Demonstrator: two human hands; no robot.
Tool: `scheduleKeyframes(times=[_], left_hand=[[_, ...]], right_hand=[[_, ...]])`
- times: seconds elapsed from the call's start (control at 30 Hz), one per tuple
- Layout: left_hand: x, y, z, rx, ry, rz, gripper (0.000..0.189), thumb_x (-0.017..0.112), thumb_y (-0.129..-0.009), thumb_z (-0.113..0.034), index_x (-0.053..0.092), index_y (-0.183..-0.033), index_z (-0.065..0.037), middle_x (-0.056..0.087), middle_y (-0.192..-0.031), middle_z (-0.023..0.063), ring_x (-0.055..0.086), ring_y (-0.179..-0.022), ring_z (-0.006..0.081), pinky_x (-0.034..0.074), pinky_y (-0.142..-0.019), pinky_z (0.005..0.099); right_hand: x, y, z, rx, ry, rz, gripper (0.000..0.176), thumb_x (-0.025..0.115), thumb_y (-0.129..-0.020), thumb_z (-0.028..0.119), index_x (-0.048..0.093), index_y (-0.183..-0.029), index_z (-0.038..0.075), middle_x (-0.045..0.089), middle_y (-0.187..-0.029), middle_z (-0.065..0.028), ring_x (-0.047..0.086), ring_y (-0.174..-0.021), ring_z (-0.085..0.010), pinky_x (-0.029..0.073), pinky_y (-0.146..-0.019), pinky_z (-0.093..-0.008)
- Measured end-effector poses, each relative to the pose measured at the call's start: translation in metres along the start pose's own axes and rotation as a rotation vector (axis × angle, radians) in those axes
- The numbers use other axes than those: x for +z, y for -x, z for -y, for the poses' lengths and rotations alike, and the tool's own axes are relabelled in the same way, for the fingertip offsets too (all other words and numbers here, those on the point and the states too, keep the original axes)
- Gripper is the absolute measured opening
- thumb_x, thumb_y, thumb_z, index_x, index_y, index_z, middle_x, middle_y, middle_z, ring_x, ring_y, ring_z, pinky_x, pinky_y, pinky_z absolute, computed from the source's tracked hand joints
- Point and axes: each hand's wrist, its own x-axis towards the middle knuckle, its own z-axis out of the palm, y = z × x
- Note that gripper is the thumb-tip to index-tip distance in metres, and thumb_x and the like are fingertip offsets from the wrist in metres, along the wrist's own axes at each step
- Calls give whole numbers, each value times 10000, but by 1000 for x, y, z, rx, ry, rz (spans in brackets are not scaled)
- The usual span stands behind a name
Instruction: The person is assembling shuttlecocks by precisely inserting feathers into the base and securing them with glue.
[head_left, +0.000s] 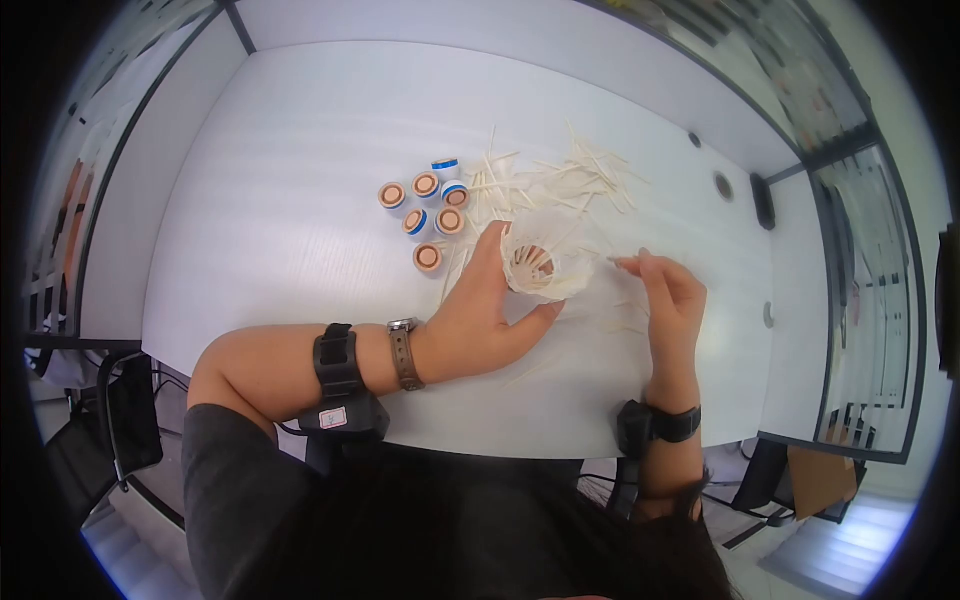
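Observation:
My left hand [485,315] is wrapped round a pale, see-through, cup-shaped container [560,275] with an uneven rim. Its mouth tilts toward me, and several thin sticks [532,265] show inside. My right hand [675,295] is just right of the container, apart from it, with thumb and fingers pinched. At those fingertips is what looks like a thin pale stick, small and faint. Beyond my hands lies a loose spread of thin pale sticks [600,178] on the table. Left of the sticks stand several small round tubs [427,257] with tan tops, brown rings and blue-and-white sides.
The white table [290,190] has raised panels [460,25] round its back and sides. A dark oblong fitting [764,202] is on the right panel. Straps with black boxes [345,415] sit on both my forearms. A chair [115,420] stands at the lower left.

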Motion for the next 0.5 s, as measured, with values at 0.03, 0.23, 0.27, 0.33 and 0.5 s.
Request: scheduleKeyframes(times=[0.03, 0.23, 0.27, 0.33, 0.5], left_hand=[[0, -1, 0, -6, 23, -9, 607, 674, -847, -136, 387, -1347, 54, 471, -1284, 226, 495, -1198, 348, 397, -1034, 400], [-3, -3, -7, -2, 56, 31, 719, 767, -842, -245, 346, -1360, 21, 535, -1236, 143, 554, -1095, 193, 482, -904, 353], [-3, -3, -9, -40, 79, 52, 707, 767, -842, -250, 354, -1348, 20, 565, -1191, 132, 578, -1053, 186, 495, -869, 343], [-1, -2, -8, -98, 82, 90, 668, 763, -846, -262, 381, -1315, 18, 613, -1096, 110, 617, -966, 174, 514, -804, 327], [-1, -1, -6, -171, 22, 105, 507, 728, -870, -274, 472, -1202, 11, 670, -904, 82, 667, -798, 195, 526, -724, 326]], right_hand=[[-1, 0, 1, 57, -84, 17, 253, 630, -966, 175, 712, -843, -30, 725, -845, -106, 668, -849, -172, 486, -822, -283], [3, 4, 7, 41, -179, 101, 381, 592, -993, 193, 641, -674, -9, 623, -641, -56, 557, -619, -110, 443, -655, -258], [4, 6, 9, 47, -181, 106, 380, 590, -994, 191, 640, -675, -9, 620, -639, -55, 557, -620, -110, 442, -650, -256], [7, 9, 14, 39, -187, 120, 373, 587, -997, 181, 634, -679, -9, 612, -631, -54, 558, -615, -111, 446, -629, -249], [11, 12, 15, 56, -232, 200, 367, 587, -998, 181, 626, -691, -16, 612, -631, -63, 566, -599, -119, 464, -611, -258]])
